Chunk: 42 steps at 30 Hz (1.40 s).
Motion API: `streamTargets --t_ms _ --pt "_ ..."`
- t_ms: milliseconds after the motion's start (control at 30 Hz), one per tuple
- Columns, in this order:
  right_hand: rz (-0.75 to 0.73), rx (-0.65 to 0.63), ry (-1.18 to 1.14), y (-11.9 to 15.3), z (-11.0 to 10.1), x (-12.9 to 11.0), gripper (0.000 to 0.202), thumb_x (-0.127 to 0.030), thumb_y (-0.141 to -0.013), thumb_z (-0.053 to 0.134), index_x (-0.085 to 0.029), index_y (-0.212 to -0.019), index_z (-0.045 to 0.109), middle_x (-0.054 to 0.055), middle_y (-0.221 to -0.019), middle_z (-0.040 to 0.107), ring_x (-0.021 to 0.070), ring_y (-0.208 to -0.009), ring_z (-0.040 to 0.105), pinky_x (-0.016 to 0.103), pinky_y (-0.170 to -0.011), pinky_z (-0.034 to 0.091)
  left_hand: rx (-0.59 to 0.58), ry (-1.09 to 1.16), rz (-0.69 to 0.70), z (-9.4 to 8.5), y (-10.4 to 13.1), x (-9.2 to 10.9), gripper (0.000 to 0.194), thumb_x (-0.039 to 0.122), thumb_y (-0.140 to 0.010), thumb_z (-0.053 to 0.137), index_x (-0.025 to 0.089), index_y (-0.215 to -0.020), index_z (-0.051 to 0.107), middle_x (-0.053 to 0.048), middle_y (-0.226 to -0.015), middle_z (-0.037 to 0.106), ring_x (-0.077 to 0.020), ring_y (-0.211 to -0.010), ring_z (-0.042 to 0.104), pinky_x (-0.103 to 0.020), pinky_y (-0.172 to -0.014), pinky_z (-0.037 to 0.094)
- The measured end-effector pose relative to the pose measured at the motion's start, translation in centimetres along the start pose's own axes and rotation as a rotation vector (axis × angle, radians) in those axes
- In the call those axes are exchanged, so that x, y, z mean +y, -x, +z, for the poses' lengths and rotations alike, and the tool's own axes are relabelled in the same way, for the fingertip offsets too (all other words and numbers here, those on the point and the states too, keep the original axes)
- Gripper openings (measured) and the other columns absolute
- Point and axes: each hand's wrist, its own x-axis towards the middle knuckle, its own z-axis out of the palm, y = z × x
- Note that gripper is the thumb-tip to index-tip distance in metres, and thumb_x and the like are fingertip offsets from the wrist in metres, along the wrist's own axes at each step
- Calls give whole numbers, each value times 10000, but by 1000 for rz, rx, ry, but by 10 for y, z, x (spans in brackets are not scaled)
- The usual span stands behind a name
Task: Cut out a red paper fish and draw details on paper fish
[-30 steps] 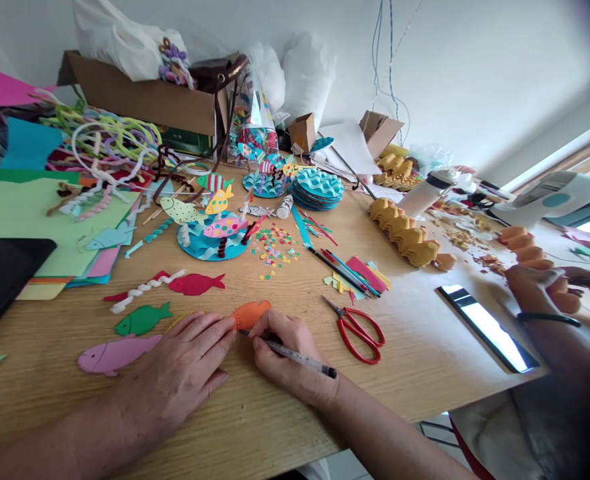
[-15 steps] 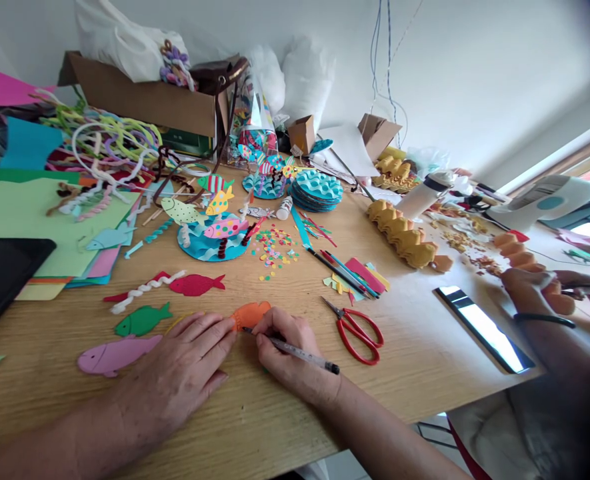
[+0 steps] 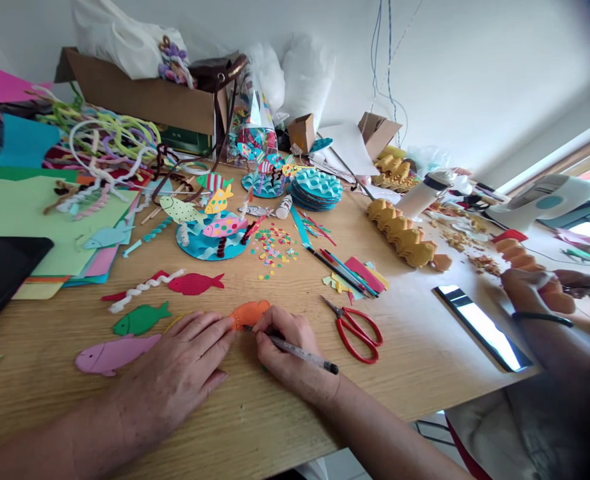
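Note:
An orange paper fish (image 3: 251, 313) lies on the wooden table between my hands. The fingertips of my left hand (image 3: 187, 363) rest on its left end, the hand lying flat with fingers stretched. My right hand (image 3: 289, 353) grips a black-capped pen (image 3: 307, 355), its tip at the lower edge of the orange fish. Left of my left hand lie a pink fish (image 3: 112, 355), a green fish (image 3: 141, 319) and a red fish (image 3: 195, 284). Part of a yellow piece shows behind my left fingers. Red-handled scissors (image 3: 357, 330) lie to the right of my right hand.
Pencils (image 3: 342, 272), confetti (image 3: 273, 247) and a blue plate with paper fish (image 3: 209, 248) stand beyond my hands. A black phone (image 3: 5, 273) lies left, another phone (image 3: 482, 327) right. Another person's hands (image 3: 535, 293) hold an orange carton piece at the right.
The view has shifted very slightly. My hands, the pen and the orange fish keep nearly the same places.

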Motion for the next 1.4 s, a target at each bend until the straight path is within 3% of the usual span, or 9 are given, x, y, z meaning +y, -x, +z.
streamTargets --t_ms 433,867,1400 --pt "-2 -20 -47 2 -2 0 115 -104 -669 481 -215 -684 510 -49 -568 512 103 -497 468 211 -554 395 100 -50 39 1 -2 3 326 139 -897 422 124 -1141 638 -88 -1170 680 -244 -1075 573 -390 -928 460" --pt "-7 30 -124 2 -2 3 78 -139 -702 472 -209 -714 507 -64 -541 469 85 -450 400 192 -472 329 122 -96 48 -2 -4 3 349 207 -954 353 143 -1094 667 -67 -1132 703 -229 -1050 591 -370 -907 459" --pt "-78 12 -63 -1 2 2 103 -127 -709 476 -201 -742 540 -39 -581 555 90 -474 457 193 -494 362 126 -52 6 1 -3 5 340 216 -958 363 165 -1101 667 -50 -1143 699 -217 -1064 577 -361 -929 449"
